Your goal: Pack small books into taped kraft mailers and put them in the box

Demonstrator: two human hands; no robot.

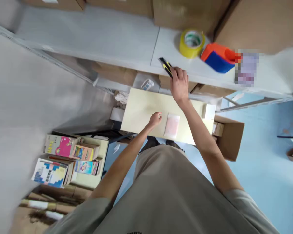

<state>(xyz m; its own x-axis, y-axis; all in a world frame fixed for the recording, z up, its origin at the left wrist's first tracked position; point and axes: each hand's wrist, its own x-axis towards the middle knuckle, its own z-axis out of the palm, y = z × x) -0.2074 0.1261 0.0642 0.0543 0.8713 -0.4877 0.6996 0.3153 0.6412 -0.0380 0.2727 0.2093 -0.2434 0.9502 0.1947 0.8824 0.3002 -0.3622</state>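
Note:
My right hand [179, 84] reaches up to the front edge of the grey shelf [127, 48]. Its fingers are closed on a black and yellow utility knife [165, 65], whose far end sticks out to the upper left; the near end is hidden by the hand. Lower down, my left hand [155, 119] hovers over the cream tabletop [141, 104], fingers loosely bent and nothing seen in them. Between my arms, a flat pinkish-white packet [172, 125] lies on this table, right of the left hand and not touched.
A yellow tape roll [191, 43] and an orange and blue tape dispenser [218, 58] sit on the shelf, cardboard boxes [185, 14] behind them. A white box [209, 111] stands at the table's right end, beside an open carton [230, 138]. Stacked books [61, 146] are at lower left.

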